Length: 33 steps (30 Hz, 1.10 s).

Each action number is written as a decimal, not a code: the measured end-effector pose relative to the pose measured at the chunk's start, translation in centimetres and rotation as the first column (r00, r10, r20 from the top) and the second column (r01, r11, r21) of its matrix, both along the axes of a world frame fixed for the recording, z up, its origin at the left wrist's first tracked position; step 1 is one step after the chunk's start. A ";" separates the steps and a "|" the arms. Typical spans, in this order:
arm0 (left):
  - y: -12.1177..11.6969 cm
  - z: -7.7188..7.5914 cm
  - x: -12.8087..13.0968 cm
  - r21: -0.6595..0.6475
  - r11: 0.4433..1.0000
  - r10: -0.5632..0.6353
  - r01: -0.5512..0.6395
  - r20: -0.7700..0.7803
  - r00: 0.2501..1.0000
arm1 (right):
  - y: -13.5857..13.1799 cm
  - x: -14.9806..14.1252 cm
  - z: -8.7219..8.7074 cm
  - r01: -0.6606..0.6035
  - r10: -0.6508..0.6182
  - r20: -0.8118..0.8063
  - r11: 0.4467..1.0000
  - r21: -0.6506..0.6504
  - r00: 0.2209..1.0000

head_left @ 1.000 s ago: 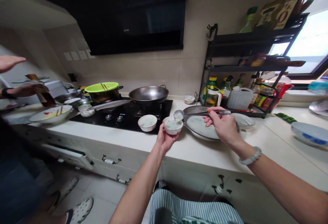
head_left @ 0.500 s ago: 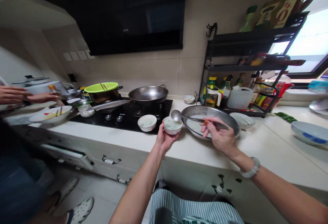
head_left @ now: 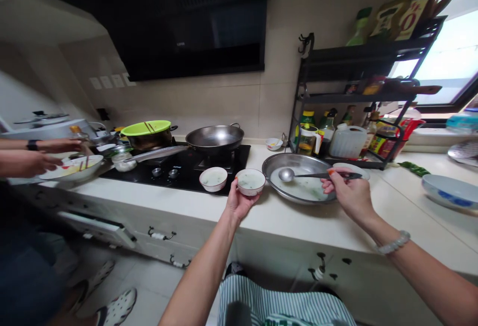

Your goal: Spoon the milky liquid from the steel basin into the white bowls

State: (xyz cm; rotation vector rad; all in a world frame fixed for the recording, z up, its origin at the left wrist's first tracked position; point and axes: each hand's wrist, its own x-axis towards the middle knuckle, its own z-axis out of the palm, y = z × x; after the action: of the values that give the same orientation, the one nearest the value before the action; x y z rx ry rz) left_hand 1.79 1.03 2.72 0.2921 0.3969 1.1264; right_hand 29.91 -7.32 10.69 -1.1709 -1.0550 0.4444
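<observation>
Metal ladle (head_left: 287, 174) is above the pale soup in the wide steel basin (head_left: 268, 172), and the right hand (head_left: 350, 192) holds its handle with fingers bent around. Left of the basin, the left hand (head_left: 241, 204) supports a small bowl (head_left: 250, 183) of soup, its thumb at the rim. Further left sits a second bowl (head_left: 213, 179); behind it, on the far side, is a wok (head_left: 214, 139).

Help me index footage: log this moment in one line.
left hand: gripping small bowl; right hand: holding ladle at steel basin; second bowl: alongside
</observation>
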 end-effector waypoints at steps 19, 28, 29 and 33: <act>0.2 -0.4 0.0 0.015 1.000 0.004 -0.004 -0.010 1.000 | 0.4 1.5 -1.1 0.032 -0.062 -0.215 0.990 -0.138 0.975; 0.0 -0.2 0.0 0.013 1.000 0.004 -0.004 -0.013 1.000 | 0.1 1.9 0.4 0.040 -0.074 -0.263 0.990 -0.133 0.962; 0.0 -0.2 0.0 0.013 1.000 0.006 -0.005 -0.015 1.000 | 0.0 1.8 0.6 0.037 -0.072 -0.271 0.990 -0.134 0.960; 0.0 -0.2 0.0 0.018 1.000 0.013 -0.012 -0.012 1.000 | -0.2 1.6 1.2 0.041 -0.078 -0.293 0.990 -0.132 0.953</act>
State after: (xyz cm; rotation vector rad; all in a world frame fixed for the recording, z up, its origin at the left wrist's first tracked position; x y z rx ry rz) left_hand 1.84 1.02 2.51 0.3123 0.4000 1.1414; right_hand 31.49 -7.52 11.87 -1.1988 -0.7368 0.6254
